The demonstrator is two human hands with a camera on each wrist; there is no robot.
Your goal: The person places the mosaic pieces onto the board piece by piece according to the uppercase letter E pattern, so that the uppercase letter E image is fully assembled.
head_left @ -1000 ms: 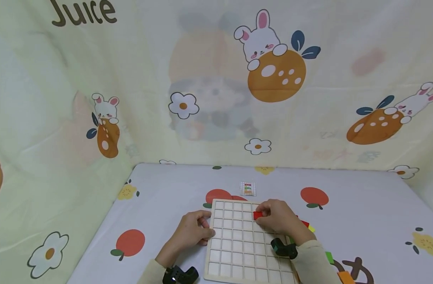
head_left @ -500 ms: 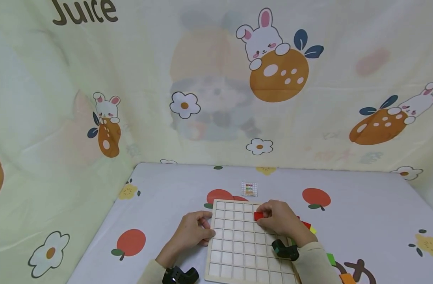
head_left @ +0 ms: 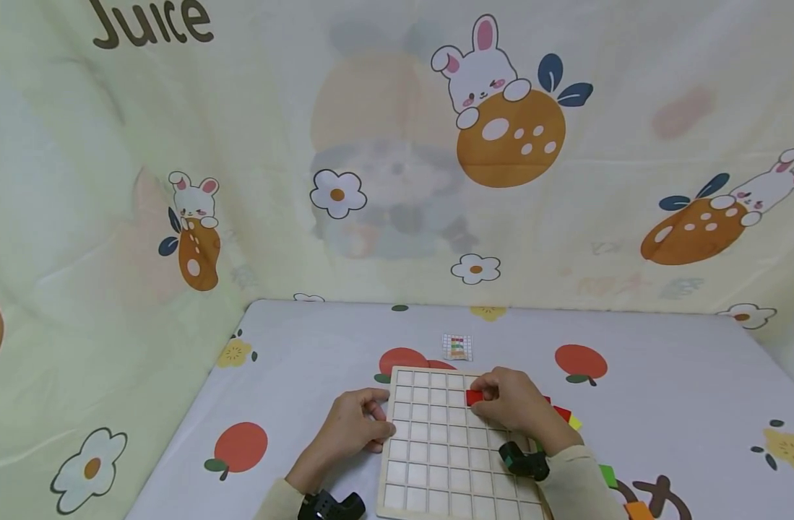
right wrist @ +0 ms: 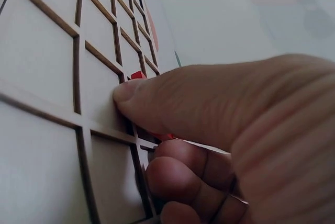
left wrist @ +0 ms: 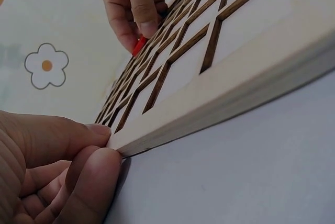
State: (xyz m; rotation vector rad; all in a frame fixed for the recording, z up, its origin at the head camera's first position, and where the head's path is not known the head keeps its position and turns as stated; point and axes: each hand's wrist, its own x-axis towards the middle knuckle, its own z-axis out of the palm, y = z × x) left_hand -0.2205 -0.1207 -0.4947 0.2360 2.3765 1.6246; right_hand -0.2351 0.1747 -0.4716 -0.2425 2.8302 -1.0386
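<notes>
A pale wooden grid board [head_left: 429,455] with square cells lies on the table. My left hand [head_left: 356,419] holds its left edge. The left wrist view shows the forefinger [left wrist: 63,139] and thumb [left wrist: 99,182] close together at the frame's rim. Over the board's far right part, my right hand [head_left: 510,401] pinches a small red square block [head_left: 475,397], right at a cell. In the right wrist view the thumb [right wrist: 162,96] covers most of the red block [right wrist: 138,75], and the other fingers curl below it.
Beyond the board lies a small card [head_left: 457,347] printed with a coloured grid pattern. Right of the board, partly behind my right forearm, are several coloured blocks, among them a red one [head_left: 562,413], a green one [head_left: 607,475] and an orange one [head_left: 639,510]. A printed curtain [head_left: 397,217] rises behind the table.
The head view shifts very slightly. Both hands, the board and the red block stay in essentially the same places.
</notes>
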